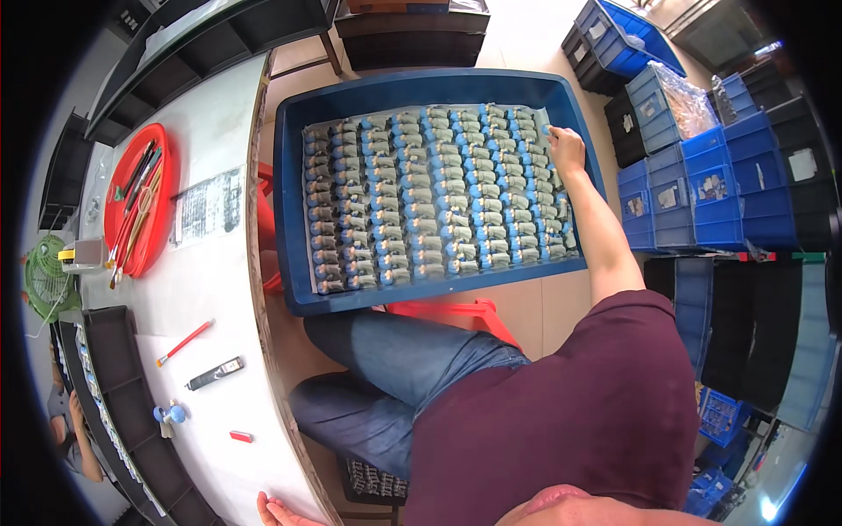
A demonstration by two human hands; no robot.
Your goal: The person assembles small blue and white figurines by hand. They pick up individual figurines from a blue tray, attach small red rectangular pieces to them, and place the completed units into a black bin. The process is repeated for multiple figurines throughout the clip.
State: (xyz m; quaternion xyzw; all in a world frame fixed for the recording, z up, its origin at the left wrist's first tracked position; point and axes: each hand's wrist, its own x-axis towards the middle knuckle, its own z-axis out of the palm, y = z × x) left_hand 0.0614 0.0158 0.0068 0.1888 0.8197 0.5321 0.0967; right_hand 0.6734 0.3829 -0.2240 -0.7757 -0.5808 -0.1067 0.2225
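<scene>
The deep blue rectangular tray (pixel 421 86) looks like moulded plastic, smooth with a soft sheen along its far edge. Inside, rows of small blue-and-grey figurines (pixel 421 186) have a smooth, mostly matt plastic look. The long white table (pixel 210 289) has a smooth top with a faint sheen; its right edge shows rough, worn wood (pixel 253 241). Toward its left edge, a round red dish (pixel 168 188) is glossy plastic. Right of the tray's right edge, stacked blue rectangular bins (pixel 759 167) are smooth plastic, beside crumpled, shiny clear film (pixel 680 96). The maroon short-sleeved shirt (pixel 561 403) is matt cloth; the blue trousers (pixel 395 351) are faded denim.
</scene>
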